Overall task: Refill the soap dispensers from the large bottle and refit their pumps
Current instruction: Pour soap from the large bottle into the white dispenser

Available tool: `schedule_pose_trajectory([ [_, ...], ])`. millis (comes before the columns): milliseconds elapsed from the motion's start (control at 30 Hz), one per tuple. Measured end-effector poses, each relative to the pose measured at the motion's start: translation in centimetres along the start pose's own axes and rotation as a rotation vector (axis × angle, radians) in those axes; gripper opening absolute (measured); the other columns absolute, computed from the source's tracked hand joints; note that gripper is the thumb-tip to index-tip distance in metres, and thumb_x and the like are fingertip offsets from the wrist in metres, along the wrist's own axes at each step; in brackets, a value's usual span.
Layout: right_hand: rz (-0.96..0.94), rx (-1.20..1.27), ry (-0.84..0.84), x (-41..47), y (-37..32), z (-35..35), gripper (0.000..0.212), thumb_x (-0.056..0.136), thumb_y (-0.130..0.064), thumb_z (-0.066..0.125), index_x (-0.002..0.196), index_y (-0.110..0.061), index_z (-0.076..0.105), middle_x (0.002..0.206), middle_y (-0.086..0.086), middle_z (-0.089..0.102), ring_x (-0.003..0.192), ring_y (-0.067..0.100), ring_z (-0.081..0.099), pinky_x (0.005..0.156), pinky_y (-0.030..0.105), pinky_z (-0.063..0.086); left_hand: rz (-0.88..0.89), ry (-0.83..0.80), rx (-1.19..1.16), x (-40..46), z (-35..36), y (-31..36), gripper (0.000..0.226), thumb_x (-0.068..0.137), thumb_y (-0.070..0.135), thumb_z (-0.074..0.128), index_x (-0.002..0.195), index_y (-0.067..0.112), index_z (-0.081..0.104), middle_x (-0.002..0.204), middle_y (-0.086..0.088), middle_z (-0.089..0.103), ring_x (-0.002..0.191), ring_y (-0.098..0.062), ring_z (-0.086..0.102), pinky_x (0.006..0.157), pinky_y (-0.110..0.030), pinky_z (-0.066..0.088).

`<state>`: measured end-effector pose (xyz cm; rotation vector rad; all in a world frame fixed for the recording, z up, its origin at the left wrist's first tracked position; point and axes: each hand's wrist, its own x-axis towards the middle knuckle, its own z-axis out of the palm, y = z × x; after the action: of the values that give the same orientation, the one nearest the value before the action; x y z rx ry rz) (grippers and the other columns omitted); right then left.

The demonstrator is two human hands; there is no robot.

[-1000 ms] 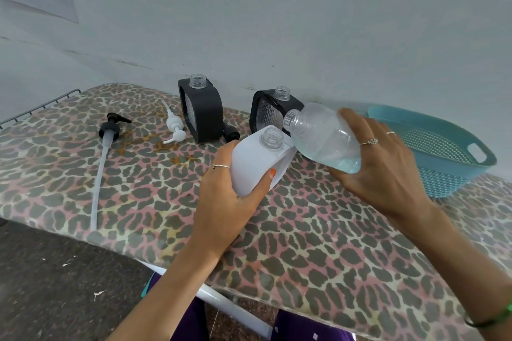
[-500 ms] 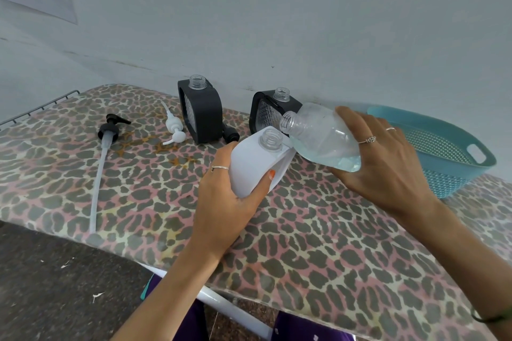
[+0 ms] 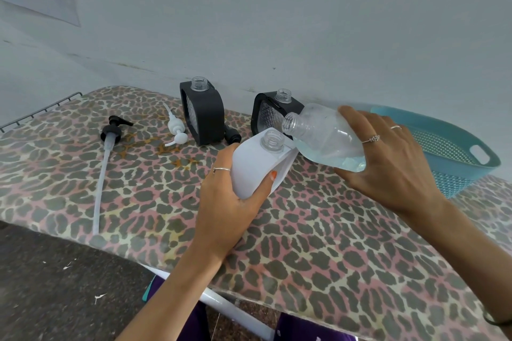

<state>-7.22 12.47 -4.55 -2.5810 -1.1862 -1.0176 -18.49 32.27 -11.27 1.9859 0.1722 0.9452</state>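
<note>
1. The right hand (image 3: 393, 163) grips the large clear bottle (image 3: 324, 138) round its body, tipped almost level. Over the last second its open mouth has swung up and toward the left, from beside the dispenser's neck to just above and behind it.
2. The left hand (image 3: 230, 202) clasps the white dispenser (image 3: 255, 166) from below, thumb on its front face, holding it tilted toward the bottle. This grip looks unchanged.
3. The pale blue soap lies pooled at the bottle's base, inside the right palm's hold, well short of the mouth. No stream is visible, so I judge pouring has not begun.
4. The 2 mouths are now nearly lined up; more tilt should start the flow.
5. Beyond the left hand, 2 black dispensers (image 3: 205, 116) stand open-necked, with a white pump (image 3: 177, 130) and a black pump (image 3: 112, 130) lying loose.
</note>
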Motion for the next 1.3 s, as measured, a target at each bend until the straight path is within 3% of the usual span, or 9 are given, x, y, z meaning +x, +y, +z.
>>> schedule_pose_trajectory([
  [167, -0.029, -0.002, 0.021, 0.03, 0.16, -0.09, 0.079, 0.067, -0.026, 0.084, 0.131, -0.009, 0.043, 0.112, 0.02, 0.062, 0.092, 0.044, 0.06, 0.074, 0.051, 0.048, -0.02, -0.005, -0.001, 0.0, 0.06, -0.06, 0.057, 0.081, 0.034, 0.075, 0.128, 0.018, 0.049, 0.11, 0.017, 0.057, 0.101, 0.017, 0.051, 0.079, -0.001, 0.04],
  [533, -0.055, -0.038, 0.016, 0.55, 0.5, -0.57, 0.083, 0.062, -0.015, 0.086, 0.132, -0.012, 0.042, 0.113, 0.018, 0.062, 0.094, 0.042, 0.06, 0.075, 0.051, 0.047, -0.03, -0.019, -0.001, -0.04, 0.09, -0.34, 0.057, 0.081, 0.039, 0.073, 0.129, 0.021, 0.048, 0.116, 0.008, 0.061, 0.101, 0.003, 0.056, 0.079, -0.005, 0.044],
  [667, -0.052, -0.041, 0.003, 0.69, 0.68, -0.65, 0.085, 0.062, -0.014, 0.086, 0.134, -0.013, 0.041, 0.115, 0.019, 0.061, 0.097, 0.043, 0.06, 0.077, 0.052, 0.047, -0.032, -0.02, -0.013, -0.11, 0.05, -0.31, 0.055, 0.082, 0.036, 0.072, 0.129, 0.022, 0.048, 0.117, 0.01, 0.06, 0.107, 0.006, 0.053, 0.081, -0.006, 0.044],
  [933, -0.064, -0.049, 0.007, 0.72, 0.74, -0.68, 0.083, 0.063, -0.017, 0.086, 0.134, -0.011, 0.043, 0.115, 0.02, 0.061, 0.099, 0.044, 0.059, 0.077, 0.053, 0.047, -0.021, -0.012, -0.003, -0.1, 0.06, -0.29, 0.055, 0.081, 0.034, 0.075, 0.128, 0.023, 0.048, 0.112, 0.016, 0.056, 0.101, 0.019, 0.049, 0.079, -0.001, 0.04],
  [1100, -0.076, -0.054, 0.005, 0.79, 0.78, -0.71, 0.082, 0.065, -0.02, 0.086, 0.134, -0.011, 0.043, 0.115, 0.021, 0.061, 0.099, 0.044, 0.059, 0.077, 0.054, 0.047, -0.022, -0.009, -0.012, -0.11, 0.06, -0.28, 0.056, 0.08, 0.04, 0.07, 0.128, 0.025, 0.047, 0.114, 0.014, 0.058, 0.104, 0.011, 0.052, 0.08, -0.003, 0.042],
  [1200, -0.079, -0.059, 0.009, 0.85, 0.79, -0.73, 0.082, 0.064, -0.019, 0.085, 0.133, -0.011, 0.042, 0.114, 0.021, 0.061, 0.098, 0.044, 0.059, 0.076, 0.054, 0.047, -0.019, -0.013, -0.013, -0.15, 0.01, -0.29, 0.054, 0.081, 0.037, 0.074, 0.127, 0.026, 0.047, 0.111, 0.022, 0.055, 0.103, 0.015, 0.051, 0.079, -0.002, 0.041],
  [1300, -0.081, -0.063, 0.012, 0.9, 0.82, -0.77, 0.081, 0.065, -0.019, 0.085, 0.133, -0.011, 0.043, 0.113, 0.021, 0.061, 0.097, 0.044, 0.059, 0.075, 0.053, 0.047, -0.018, -0.018, -0.023, -0.11, 0.02, -0.37, 0.055, 0.081, 0.04, 0.071, 0.128, 0.024, 0.048, 0.114, 0.014, 0.06, 0.103, 0.005, 0.056, 0.079, -0.005, 0.044],
])
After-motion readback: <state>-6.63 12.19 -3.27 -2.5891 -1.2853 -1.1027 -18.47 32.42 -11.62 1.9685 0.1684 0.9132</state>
